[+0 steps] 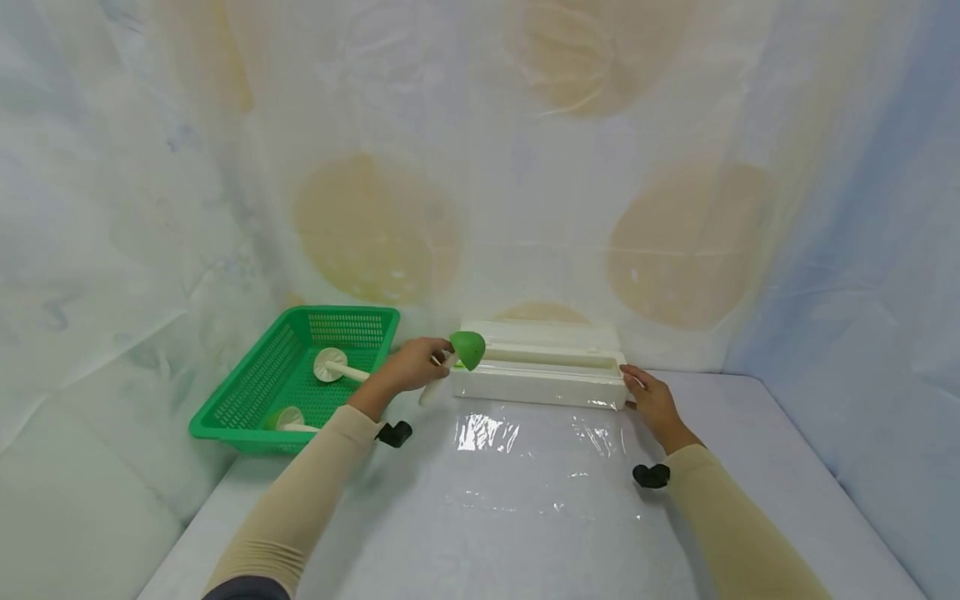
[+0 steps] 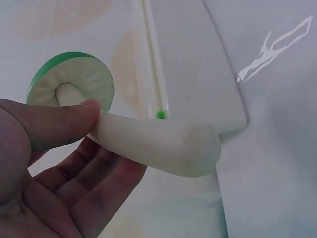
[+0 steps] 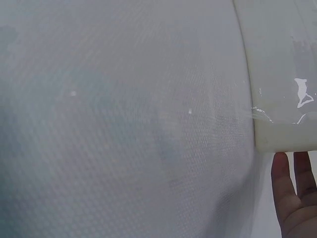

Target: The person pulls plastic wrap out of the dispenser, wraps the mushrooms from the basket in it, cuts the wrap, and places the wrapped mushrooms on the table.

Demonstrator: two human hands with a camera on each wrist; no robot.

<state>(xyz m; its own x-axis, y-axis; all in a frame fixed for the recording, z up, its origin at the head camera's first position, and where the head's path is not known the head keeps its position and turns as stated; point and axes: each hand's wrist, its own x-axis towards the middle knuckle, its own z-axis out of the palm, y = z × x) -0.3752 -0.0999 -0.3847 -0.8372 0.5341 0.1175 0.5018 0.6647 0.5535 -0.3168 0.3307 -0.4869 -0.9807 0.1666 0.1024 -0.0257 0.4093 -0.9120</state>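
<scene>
White table (image 1: 525, 525), orange-spotted backdrop (image 1: 525, 183)

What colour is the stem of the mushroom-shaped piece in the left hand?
The stem is off-white; it shows best in the left wrist view.

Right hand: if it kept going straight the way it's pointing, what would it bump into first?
The white box, most likely. The right hand points at the box's right end and its fingertips seem to touch it, though exact contact is hard to judge.
</scene>
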